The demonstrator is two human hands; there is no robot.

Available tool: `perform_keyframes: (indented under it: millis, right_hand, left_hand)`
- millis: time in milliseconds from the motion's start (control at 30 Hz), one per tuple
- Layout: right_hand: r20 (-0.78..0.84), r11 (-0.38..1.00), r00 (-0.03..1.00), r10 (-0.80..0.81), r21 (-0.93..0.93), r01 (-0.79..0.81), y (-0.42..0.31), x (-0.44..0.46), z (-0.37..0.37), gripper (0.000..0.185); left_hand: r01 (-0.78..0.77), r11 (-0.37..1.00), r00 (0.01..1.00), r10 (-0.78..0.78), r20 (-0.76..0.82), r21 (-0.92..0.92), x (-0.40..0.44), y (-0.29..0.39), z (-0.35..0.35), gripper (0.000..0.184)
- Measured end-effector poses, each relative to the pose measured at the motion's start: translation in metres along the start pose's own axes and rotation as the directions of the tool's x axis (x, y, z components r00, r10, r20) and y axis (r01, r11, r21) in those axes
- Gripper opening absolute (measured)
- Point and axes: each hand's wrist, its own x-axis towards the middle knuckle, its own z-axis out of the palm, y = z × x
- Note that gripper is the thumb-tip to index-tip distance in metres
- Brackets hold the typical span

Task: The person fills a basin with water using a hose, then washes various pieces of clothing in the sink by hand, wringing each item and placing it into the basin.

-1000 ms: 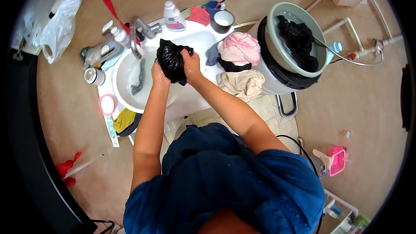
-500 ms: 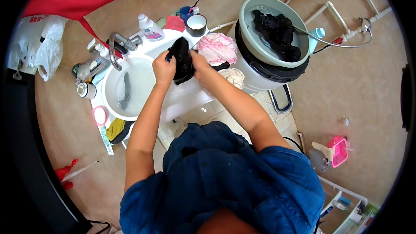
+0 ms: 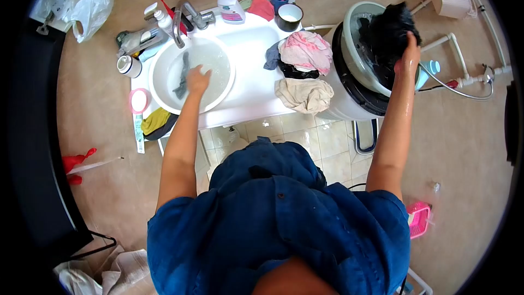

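Observation:
My left hand [image 3: 199, 81] is over the round white basin [image 3: 231, 84] with its fingers apart and nothing in them. Beside it, a dark grey sock-like cloth [image 3: 182, 76] lies in the basin's water. On the right, my right hand [image 3: 408, 59] grips a bunched wet black cloth [image 3: 394, 27] at the pale green tub [image 3: 349, 38]. More dark cloth lies in that tub, partly hidden by the bunch. Whether the two pieces are joined I cannot tell.
A pink-and-white cloth [image 3: 305, 53] and a beige cloth [image 3: 304, 95] lie on the white counter [image 3: 254, 54]. Behind the basin stand a faucet [image 3: 188, 19], a white bottle [image 3: 231, 5] and an enamel mug [image 3: 289, 17]. A shower hose [image 3: 464, 96] hangs right of the tub.
The black cloth, earlier between both hands over the counter, is now at the tub in my right hand. My left hand has let go and moved left over the basin. The view has shifted.

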Motion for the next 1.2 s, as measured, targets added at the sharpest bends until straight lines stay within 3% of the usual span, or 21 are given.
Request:
perform_keyframes:
  millis: [33, 67, 100, 167, 233, 300, 367, 467, 567, 633, 667, 733, 767, 800, 867, 967, 1067, 1133, 1200]
  right_hand:
    - [0.056, 0.977, 0.998, 0.0, -0.215, 0.012, 0.019, 0.017, -0.021, 0.047]
    - [0.045, 0.862, 0.987, -0.152, -0.483, 0.155, 0.047, 0.03, -0.037, 0.046]
    - [0.078, 0.654, 0.953, -0.294, -0.71, 0.26, 0.07, 0.038, -0.049, 0.045]
    - [0.243, 0.504, 0.847, -0.472, -0.714, 0.486, 0.097, 0.016, -0.042, 0.039]
    - [0.374, 0.453, 0.803, -0.464, -0.678, 0.578, 0.11, -0.017, -0.017, 0.032]
    - [0.419, 0.626, 0.834, -0.359, -0.554, 0.548, 0.132, -0.049, 0.011, 0.027]
    - [0.518, 0.543, 0.75, -0.411, -0.522, 0.658, 0.148, -0.081, 0.042, 0.024]
    - [0.626, 0.692, 0.733, -0.267, -0.404, 0.598, 0.143, -0.139, 0.084, 0.021]
    - [0.798, 0.774, 0.601, -0.045, -0.353, 0.525, 0.149, -0.173, 0.107, 0.017]
    - [0.875, 0.743, 0.482, -0.036, -0.299, 0.599, 0.16, -0.191, 0.115, 0.018]
    - [0.887, 0.755, 0.461, 0.013, -0.311, 0.577, 0.168, -0.198, 0.117, 0.017]
    - [0.911, 0.746, 0.399, 0.102, -0.336, 0.575, 0.174, -0.213, 0.119, 0.018]
    - [0.927, 0.735, 0.358, 0.11, -0.318, 0.599, 0.18, -0.218, 0.118, 0.018]
    - [0.93, 0.737, 0.334, 0.157, -0.335, 0.587, 0.177, -0.222, 0.117, 0.018]
    - [0.924, 0.749, 0.31, 0.224, -0.367, 0.552, 0.176, -0.227, 0.117, 0.018]
    - [0.904, 0.786, 0.33, 0.273, -0.407, 0.464, 0.189, -0.226, 0.112, 0.019]
    - [0.878, 0.812, 0.323, 0.353, -0.459, 0.361, 0.205, -0.219, 0.107, 0.029]
    - [0.815, 0.85, 0.332, 0.475, -0.522, 0.066, 0.2, -0.217, 0.106, 0.037]
    - [0.739, 0.811, 0.336, 0.585, -0.532, -0.243, 0.194, -0.218, 0.108, 0.054]
  left_hand:
    - [0.123, 0.99, 0.99, -0.127, 0.063, 0.061, -0.004, -0.013, -0.007, 0.06]
    - [0.238, 0.962, 0.96, -0.253, 0.117, 0.131, -0.009, -0.024, -0.014, 0.067]
    - [0.276, 0.944, 0.939, -0.305, 0.159, 0.178, -0.009, -0.038, -0.016, 0.073]
    - [0.307, 0.929, 0.914, -0.349, 0.21, 0.208, -0.007, -0.065, -0.014, 0.082]
    - [0.293, 0.94, 0.915, -0.33, 0.233, 0.177, -0.004, -0.087, -0.005, 0.085]
    - [0.238, 0.966, 0.929, -0.256, 0.266, 0.097, 0.004, -0.103, 0.01, 0.091]
    - [0.099, 0.994, 0.968, -0.108, 0.226, 0.049, 0.015, -0.137, 0.055, 0.089]
    - [0.232, 0.953, 0.869, -0.114, 0.481, -0.193, 0.019, -0.126, 0.06, 0.079]
    - [0.355, 0.912, 0.681, -0.103, 0.725, -0.204, 0.02, -0.086, 0.045, 0.07]
    - [0.246, 0.967, 0.902, -0.206, 0.379, -0.061, 0.005, -0.053, 0.034, 0.068]
    - [0.211, 0.977, 0.962, -0.212, 0.171, 0.025, 0.001, -0.045, 0.03, 0.068]
    - [0.203, 0.979, 0.979, -0.202, -0.02, 0.024, 0.002, -0.048, 0.037, 0.065]
    - [0.185, 0.983, 0.983, -0.185, 0.015, -0.005, 0.004, -0.061, 0.052, 0.063]
    - [0.169, 0.985, 0.985, -0.167, 0.05, -0.035, 0.007, -0.075, 0.067, 0.061]
    - [0.14, 0.978, 0.929, -0.075, 0.364, -0.156, 0.02, -0.108, 0.09, 0.056]
    - [0.337, 0.921, 0.773, -0.154, 0.616, -0.193, 0.018, -0.094, 0.082, 0.037]
    - [0.398, 0.662, 0.898, -0.139, 0.418, -0.635, 0.002, -0.028, 0.047, 0.016]
    - [0.234, 0.688, 0.966, -0.084, 0.245, -0.687, -0.004, 0.036, 0.011, 0.01]
    - [0.053, 0.603, 0.986, 0.095, 0.138, -0.796, -0.02, 0.11, -0.035, 0.016]
